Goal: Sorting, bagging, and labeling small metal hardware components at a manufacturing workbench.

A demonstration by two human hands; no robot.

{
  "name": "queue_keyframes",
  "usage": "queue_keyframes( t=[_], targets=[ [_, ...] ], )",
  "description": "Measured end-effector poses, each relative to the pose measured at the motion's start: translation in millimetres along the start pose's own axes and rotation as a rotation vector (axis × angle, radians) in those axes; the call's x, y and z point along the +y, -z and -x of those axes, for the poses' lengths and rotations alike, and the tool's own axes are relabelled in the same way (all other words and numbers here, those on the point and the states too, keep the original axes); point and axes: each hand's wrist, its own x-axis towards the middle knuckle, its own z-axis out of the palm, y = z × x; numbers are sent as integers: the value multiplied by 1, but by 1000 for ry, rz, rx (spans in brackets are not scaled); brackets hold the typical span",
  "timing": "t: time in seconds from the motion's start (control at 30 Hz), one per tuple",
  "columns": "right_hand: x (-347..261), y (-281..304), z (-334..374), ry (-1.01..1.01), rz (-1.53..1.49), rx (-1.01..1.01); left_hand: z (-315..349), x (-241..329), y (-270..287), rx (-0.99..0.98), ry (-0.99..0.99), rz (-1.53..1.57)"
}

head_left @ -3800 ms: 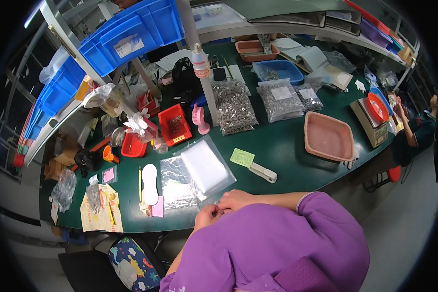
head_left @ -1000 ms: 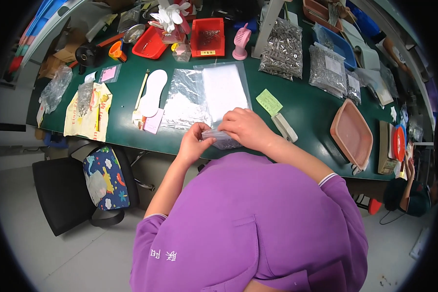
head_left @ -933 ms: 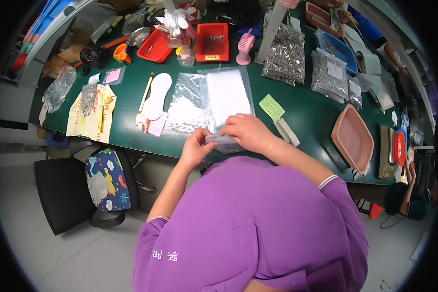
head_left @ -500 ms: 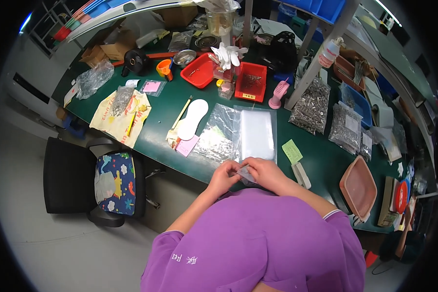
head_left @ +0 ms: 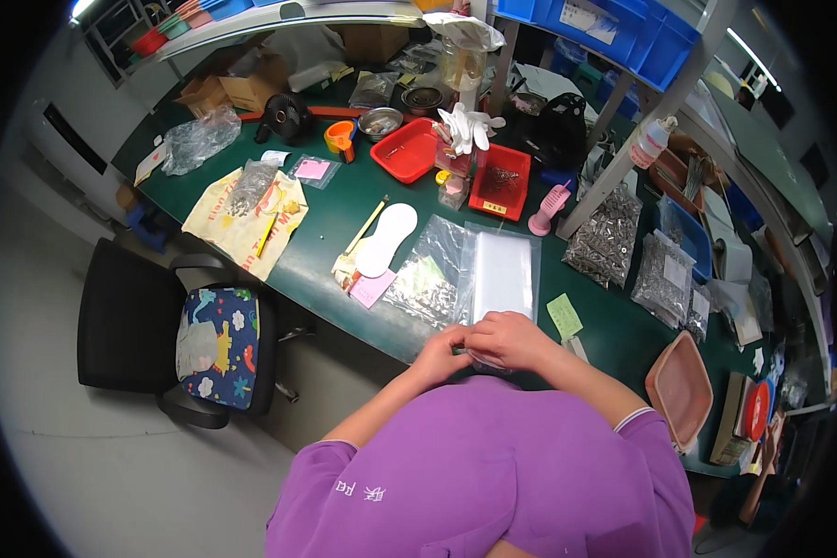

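At the near edge of the green table, my left hand (head_left: 440,356) and my right hand (head_left: 506,338) meet with their fingers closed. Between them is a small clear plastic bag (head_left: 489,365), mostly covered by my fingers and close to my purple shirt. Just beyond the hands lies a stack of clear bags (head_left: 502,270) in an opened plastic sleeve. To its left, a larger clear bag (head_left: 425,290) holds small metal parts. A white double-lobed tray (head_left: 387,240) and a pink paper slip (head_left: 373,289) lie further left.
Red trays (head_left: 500,182) with small metal parts stand at the back. Bags of metal hardware (head_left: 604,237) lie on the right, near a metal post (head_left: 628,153). A pink tray (head_left: 681,391) sits at the right edge. An office chair (head_left: 135,325) stands at the left.
My right hand has folded further over the small bag, covering more of it. Both hands remain together at the table edge. The view has shifted slightly.
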Motion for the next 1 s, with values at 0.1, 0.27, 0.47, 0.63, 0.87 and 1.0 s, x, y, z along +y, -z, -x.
queue_keyframes(
  t=[0.1, 0.27, 0.47, 0.63, 0.87, 1.0],
  targets=[
    [-5, 2, 7, -80, 1, 8, 1, 1, -2, -6, -13, -32],
    [-17, 22, 14, -416, -316, 268, -10, 7, -1, -126, -128, -61],
    [4, 34, 90, -663, -662, -46, -13, 19, 3, -114, -85, -1],
    [10, -50, 135, -635, -667, 311, -29, -10, -8, -319, -230, -67],
    [7, -49, 125, -678, -655, 388, -37, 5, 11, -451, -222, -301],
    [-31, -30, 118, -412, -479, 308, -8, -1, 10, -435, -617, -336]
  ],
)
